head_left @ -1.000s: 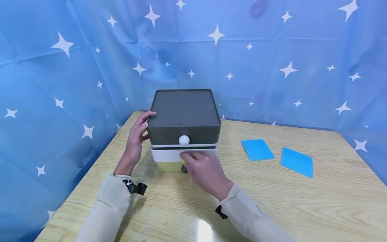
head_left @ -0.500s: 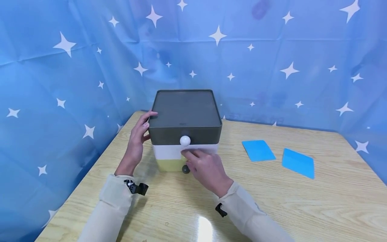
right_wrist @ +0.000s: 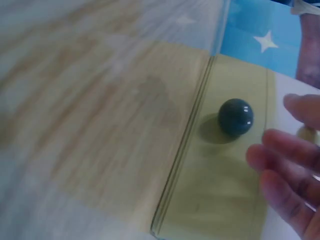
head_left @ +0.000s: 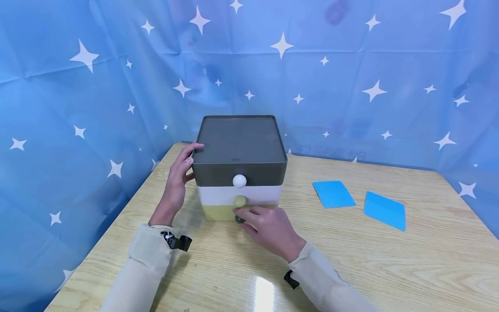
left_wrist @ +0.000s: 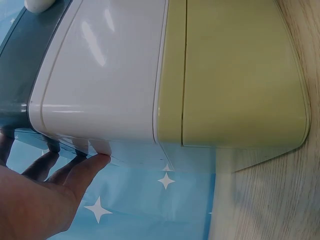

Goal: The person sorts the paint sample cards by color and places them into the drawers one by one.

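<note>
A small three-tier drawer box stands on the table. Its dark grey top drawer (head_left: 210,174) has a white knob (head_left: 239,181), the white middle drawer (head_left: 216,195) a yellow-green knob (head_left: 239,201), and the yellow-green bottom drawer (right_wrist: 235,175) a dark round knob (right_wrist: 236,117). My left hand (head_left: 176,182) rests against the box's left side, one fingertip over the top rim; in the left wrist view its fingers touch the side. My right hand (head_left: 270,227) is at the front by the dark knob. In the right wrist view its fingers are spread beside that knob, apart from it.
Two blue square sheets (head_left: 334,194) lie on the wooden table (head_left: 390,264) to the right of the box. A blue curtain (head_left: 331,86) with white stars hangs behind the table and along its left side.
The white middle drawer, slightly out earlier, is pushed in flush. My right hand has moved down from the yellow-green knob towards the dark knob. My left hand stays on the box.
</note>
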A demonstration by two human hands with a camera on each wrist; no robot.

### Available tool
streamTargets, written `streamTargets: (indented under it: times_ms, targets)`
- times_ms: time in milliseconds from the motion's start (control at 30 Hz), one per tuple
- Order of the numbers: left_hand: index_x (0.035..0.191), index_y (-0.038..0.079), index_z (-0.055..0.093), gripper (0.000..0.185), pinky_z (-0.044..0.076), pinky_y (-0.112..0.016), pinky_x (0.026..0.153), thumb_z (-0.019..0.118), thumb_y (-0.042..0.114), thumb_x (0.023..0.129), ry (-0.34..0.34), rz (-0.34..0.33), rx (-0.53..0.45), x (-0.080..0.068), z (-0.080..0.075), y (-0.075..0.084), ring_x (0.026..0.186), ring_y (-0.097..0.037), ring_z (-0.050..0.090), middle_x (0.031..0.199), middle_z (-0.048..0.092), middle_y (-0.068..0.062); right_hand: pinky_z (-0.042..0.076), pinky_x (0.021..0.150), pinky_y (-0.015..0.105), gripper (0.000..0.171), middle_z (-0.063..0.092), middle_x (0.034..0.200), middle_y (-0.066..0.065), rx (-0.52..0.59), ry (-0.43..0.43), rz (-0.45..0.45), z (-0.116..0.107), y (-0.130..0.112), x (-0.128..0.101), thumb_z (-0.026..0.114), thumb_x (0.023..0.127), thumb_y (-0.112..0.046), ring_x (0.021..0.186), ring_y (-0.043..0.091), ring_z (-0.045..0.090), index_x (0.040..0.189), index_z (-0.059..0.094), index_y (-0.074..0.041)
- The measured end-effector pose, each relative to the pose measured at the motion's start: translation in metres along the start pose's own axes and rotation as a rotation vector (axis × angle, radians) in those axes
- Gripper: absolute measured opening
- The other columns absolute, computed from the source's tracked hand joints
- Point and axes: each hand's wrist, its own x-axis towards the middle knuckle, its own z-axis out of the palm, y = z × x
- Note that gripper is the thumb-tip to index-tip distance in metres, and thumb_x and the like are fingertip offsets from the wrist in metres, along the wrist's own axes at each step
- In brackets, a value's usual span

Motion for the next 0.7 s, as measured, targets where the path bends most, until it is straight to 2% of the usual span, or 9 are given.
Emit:
streamTargets:
  times_ms: [167,367,567,700]
  targets:
    - [0.144,0.014,0.048,0.047,0.034,-0.063,0.107,0.031,0.031,0.104,0.001,0.003,-0.011,0.0,0.0,0.0,0.135,-0.02,0.044,0.158,0.037,0.005,0.051,0.056,0.024,0.025,0.076,0.087,-0.01,-0.008,-0.115,0.025,0.007,-0.002,0.001,0.083,0.079,-0.023,0.068,0.002,0.066,0.104,0.078,-0.024]
    - [0.144,0.015,0.049,0.047,0.034,-0.063,0.107,0.031,0.032,0.104,0.0,0.007,-0.012,0.0,0.002,0.001,0.133,-0.019,0.045,0.158,0.038,0.004,0.043,0.049,0.024,0.028,0.073,0.078,-0.009,-0.012,-0.269,0.081,0.011,-0.003,0.005,0.082,0.078,-0.018,0.056,0.004,0.056,0.105,0.076,-0.025]
    - [0.144,0.016,0.048,0.047,0.034,-0.062,0.107,0.031,0.032,0.104,-0.004,-0.001,-0.009,0.0,0.002,0.001,0.134,-0.02,0.045,0.158,0.037,0.004,0.037,0.044,0.024,0.025,0.067,0.07,-0.009,0.024,-0.347,0.094,0.009,-0.004,0.007,0.077,0.082,-0.009,0.054,0.007,0.055,0.101,0.073,-0.024]
    - [0.144,0.016,0.049,0.047,0.035,-0.061,0.106,0.031,0.032,0.104,0.003,-0.006,-0.013,0.0,0.002,0.002,0.133,-0.02,0.046,0.156,0.039,0.004,0.03,0.044,0.02,0.021,0.062,0.064,-0.01,0.063,-0.411,0.088,0.002,-0.007,0.007,0.078,0.083,-0.01,0.049,0.006,0.047,0.096,0.071,-0.026]
